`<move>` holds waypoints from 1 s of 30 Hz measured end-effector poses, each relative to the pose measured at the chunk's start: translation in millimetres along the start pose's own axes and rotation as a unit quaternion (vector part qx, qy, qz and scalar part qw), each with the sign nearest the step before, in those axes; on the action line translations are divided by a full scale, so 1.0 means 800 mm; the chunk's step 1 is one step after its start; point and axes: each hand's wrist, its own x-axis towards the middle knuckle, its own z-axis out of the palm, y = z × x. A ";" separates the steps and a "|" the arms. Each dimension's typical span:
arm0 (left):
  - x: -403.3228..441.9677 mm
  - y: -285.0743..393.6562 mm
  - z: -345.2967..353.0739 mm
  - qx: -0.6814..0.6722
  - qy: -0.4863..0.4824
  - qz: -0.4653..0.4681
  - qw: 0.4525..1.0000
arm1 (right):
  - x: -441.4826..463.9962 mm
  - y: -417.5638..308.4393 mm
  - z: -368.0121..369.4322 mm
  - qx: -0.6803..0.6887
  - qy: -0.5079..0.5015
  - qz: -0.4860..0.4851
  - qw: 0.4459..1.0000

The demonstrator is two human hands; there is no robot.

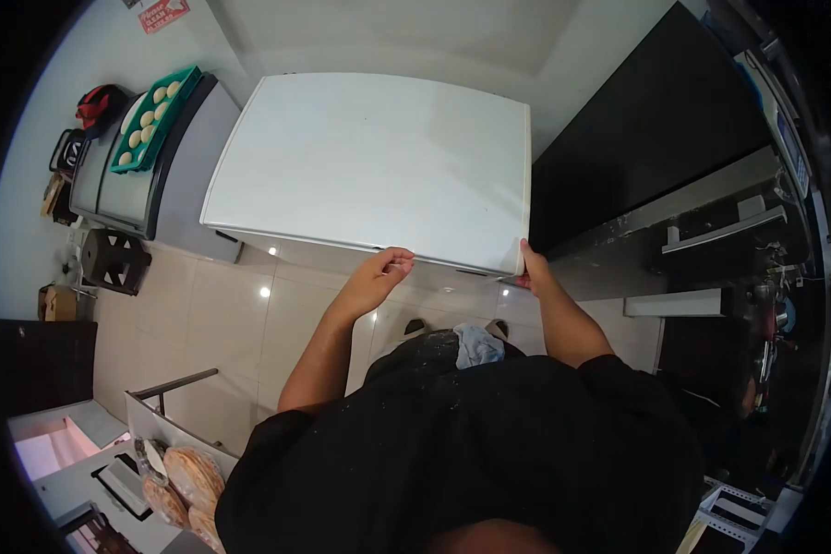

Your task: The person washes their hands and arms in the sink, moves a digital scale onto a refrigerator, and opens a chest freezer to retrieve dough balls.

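A white chest freezer (369, 166) with a broad flat lid stands in front of me, its lid down. My left hand (374, 280) is at the middle of the lid's front edge with the fingers curled in. What those fingers hold, if anything, cannot be made out. At the front right corner, my right hand (534, 270) grips the lid edge, thumb on the side and fingers partly hidden beneath. A light blue cloth (478, 346) hangs at the waist of my black shirt.
Left of the freezer, a grey appliance (185, 157) bears a green tray (164, 134) of pale round pieces. A dark stool (115, 261) stands below it. A tall black cabinet (656, 129) rises close on the right. Bagged flat breads (192, 480) lie at lower left, near a metal rail (189, 380).
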 end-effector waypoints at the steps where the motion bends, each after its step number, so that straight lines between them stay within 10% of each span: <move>1: -0.004 0.005 -0.002 0.017 -0.001 -0.003 1.000 | -0.009 -0.005 0.005 -0.035 0.023 0.004 0.999; 8: -0.020 0.017 -0.014 0.100 -0.038 -0.016 0.994 | -0.024 -0.003 0.018 -0.074 0.169 -0.076 0.980; 11: -0.021 0.034 -0.017 0.200 -0.006 0.009 0.980 | 0.019 0.006 -0.007 -0.012 0.241 -0.321 0.916; 17: 0.049 0.076 -0.034 0.168 0.067 0.102 0.978 | -0.167 -0.240 -0.068 0.305 -0.018 -0.446 0.842; 22: 0.087 0.110 -0.028 0.116 0.067 0.131 0.982 | -0.247 -0.346 -0.051 0.255 -0.071 -0.640 0.721; 30: 0.022 0.022 -0.032 0.167 0.013 0.016 0.986 | -0.186 -0.216 0.068 -0.089 -0.195 -0.368 0.905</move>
